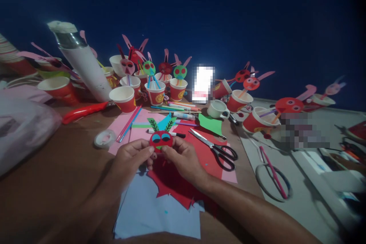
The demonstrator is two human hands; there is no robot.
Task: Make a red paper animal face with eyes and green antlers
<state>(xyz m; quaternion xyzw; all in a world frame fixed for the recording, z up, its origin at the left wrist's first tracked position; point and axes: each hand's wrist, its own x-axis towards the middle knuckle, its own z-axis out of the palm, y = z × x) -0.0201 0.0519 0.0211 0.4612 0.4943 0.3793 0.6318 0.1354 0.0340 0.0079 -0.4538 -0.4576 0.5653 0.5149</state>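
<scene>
Your left hand (pixel 133 156) and right hand (pixel 185 158) pinch opposite edges of the round paper face (pixel 161 140), above the red sheet (pixel 174 185) on the tabletop (pixel 77 152). Squeezing hard could crease it; tugging might loosen the leaf-shaped green ears (pixel 169 124). It looks thin and flat; the sheet is matte, jagged-edged.

The paper face (pixel 161 142) looks matt, the metal scissor blades (pixel 202 138) shiny.
</scene>
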